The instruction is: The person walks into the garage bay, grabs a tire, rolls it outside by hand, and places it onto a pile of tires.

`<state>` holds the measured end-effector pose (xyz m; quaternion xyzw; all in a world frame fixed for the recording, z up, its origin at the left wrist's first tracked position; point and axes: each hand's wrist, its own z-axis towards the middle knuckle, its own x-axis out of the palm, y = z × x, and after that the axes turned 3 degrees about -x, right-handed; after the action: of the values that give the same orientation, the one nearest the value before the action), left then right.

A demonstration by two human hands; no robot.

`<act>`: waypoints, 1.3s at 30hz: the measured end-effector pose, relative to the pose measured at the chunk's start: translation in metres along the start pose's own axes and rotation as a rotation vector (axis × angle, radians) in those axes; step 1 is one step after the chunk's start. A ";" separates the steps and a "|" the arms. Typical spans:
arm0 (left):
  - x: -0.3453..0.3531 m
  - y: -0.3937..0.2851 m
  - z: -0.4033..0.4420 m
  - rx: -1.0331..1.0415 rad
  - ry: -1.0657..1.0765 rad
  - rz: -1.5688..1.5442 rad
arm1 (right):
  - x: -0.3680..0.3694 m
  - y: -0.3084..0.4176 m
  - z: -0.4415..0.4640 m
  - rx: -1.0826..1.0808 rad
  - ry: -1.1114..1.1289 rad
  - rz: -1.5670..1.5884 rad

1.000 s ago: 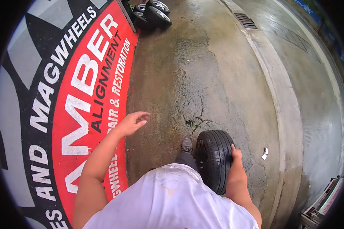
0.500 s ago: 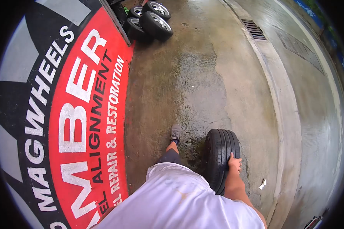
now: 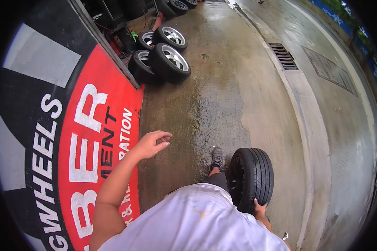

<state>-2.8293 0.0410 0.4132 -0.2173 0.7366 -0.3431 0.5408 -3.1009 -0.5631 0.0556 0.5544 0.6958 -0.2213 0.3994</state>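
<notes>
Here's the tyre (image 3: 259, 175), lower right of centre in the frame, standing upright on the ground (image 3: 205, 104): black rubber, a broad rounded band of tread cut with long grooves, and a dark spoked rim (image 3: 237, 178) facing left. And there's the right hand (image 3: 260, 208) on it, low on the tread at the near end. Its thumb and fingers (image 3: 256, 202) are parted, laid flat against the rubber, pinching nothing; most of the tyre lies beyond them, toward the top of the frame.

Over on the left, the left hand (image 3: 154, 144) is up in the air, holding nothing, well apart from the tyre. Its fingers lie close together and slightly curled, the thumb a little away from them.

Between the hands, a grey shoe (image 3: 216, 157) shows just beside the tyre, ahead of a smooth, creased white shirt (image 3: 197, 217). The ground is wet concrete, rough and dark down the middle. Upper left, four wheels (image 3: 170, 62) with pale metal rims lean and lie in a cluster, right by the red and black painted wall (image 3: 121, 90) with its blocky white letters. Upper right, a slotted metal grate (image 3: 283, 56).
</notes>
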 end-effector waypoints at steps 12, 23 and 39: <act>0.010 0.238 0.187 -0.838 0.273 -0.036 | -0.056 0.562 0.150 -0.442 -0.007 -0.031; -0.127 0.317 0.472 -1.094 0.589 0.262 | -0.044 0.863 0.257 -0.345 -0.015 0.165; -0.440 0.210 1.189 -0.419 -0.054 0.156 | -0.015 1.434 0.369 -0.525 -0.020 0.186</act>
<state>-1.5530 0.1647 0.3289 -0.2765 0.7914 -0.1339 0.5285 -1.6254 -0.4370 0.0457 0.4912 0.6713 -0.0013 0.5550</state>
